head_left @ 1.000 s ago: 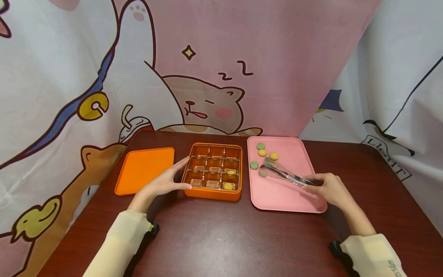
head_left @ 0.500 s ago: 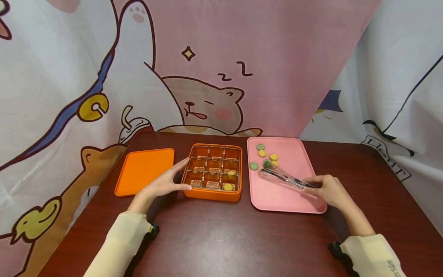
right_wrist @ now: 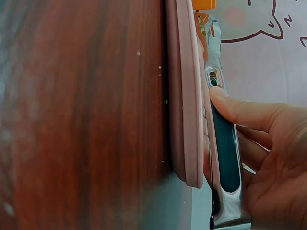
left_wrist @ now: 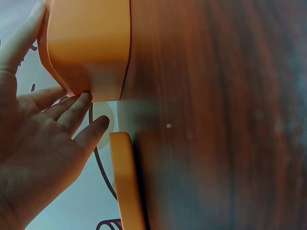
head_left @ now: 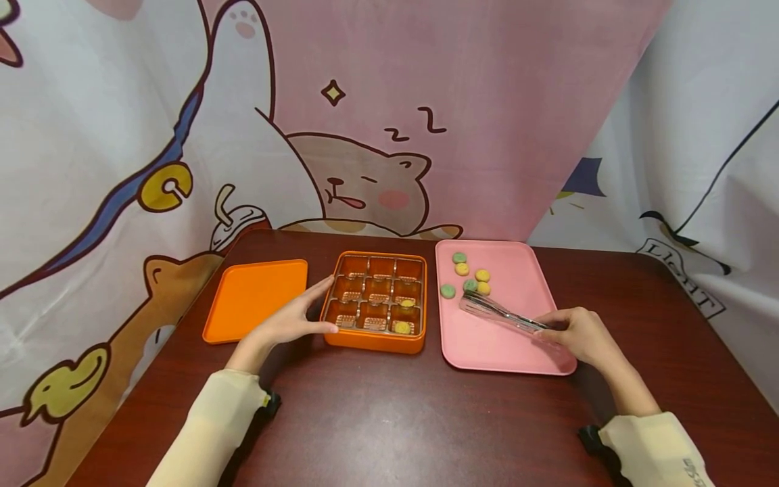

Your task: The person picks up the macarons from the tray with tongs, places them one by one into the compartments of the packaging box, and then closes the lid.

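Observation:
My right hand grips metal food tongs over the pink tray, thumb on the tongs' dark handle in the right wrist view. The tongs' tips lie just in front of a green cookie with a yellow cookie against it. More small round green and yellow cookies lie behind and to the left. My left hand touches the left side of the orange divided box, fingers extended, thumb at the front corner. Two of its right-hand compartments each hold a yellow cookie.
An orange lid lies flat left of the box, behind my left forearm. The dark wooden table extends in front of the box and tray. A printed cloth hangs behind the table's far edge.
One green cookie has shifted back and right on the tray, up against the yellow one. The tongs have come off it, and their arms look closer together. My left hand stays put.

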The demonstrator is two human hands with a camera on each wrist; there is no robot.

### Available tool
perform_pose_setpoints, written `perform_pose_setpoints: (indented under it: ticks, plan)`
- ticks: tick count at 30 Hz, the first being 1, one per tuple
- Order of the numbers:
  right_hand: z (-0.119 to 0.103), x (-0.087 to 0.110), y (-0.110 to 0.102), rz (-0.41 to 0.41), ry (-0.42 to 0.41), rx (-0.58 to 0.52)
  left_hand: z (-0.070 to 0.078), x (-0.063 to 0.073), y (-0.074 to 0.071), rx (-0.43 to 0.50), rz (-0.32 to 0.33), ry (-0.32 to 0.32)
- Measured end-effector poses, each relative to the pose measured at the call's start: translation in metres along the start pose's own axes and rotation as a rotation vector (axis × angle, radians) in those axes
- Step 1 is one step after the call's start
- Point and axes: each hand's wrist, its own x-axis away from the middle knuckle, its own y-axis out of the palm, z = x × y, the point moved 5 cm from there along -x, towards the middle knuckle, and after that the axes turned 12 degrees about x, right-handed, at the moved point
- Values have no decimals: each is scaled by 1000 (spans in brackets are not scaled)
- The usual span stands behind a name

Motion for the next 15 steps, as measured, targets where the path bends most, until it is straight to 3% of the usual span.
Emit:
perform_pose_setpoints:
  ticks: [15]
  plan:
    - [-1,-1,-2,29,13,10,0,0,-1,8,-7,8]
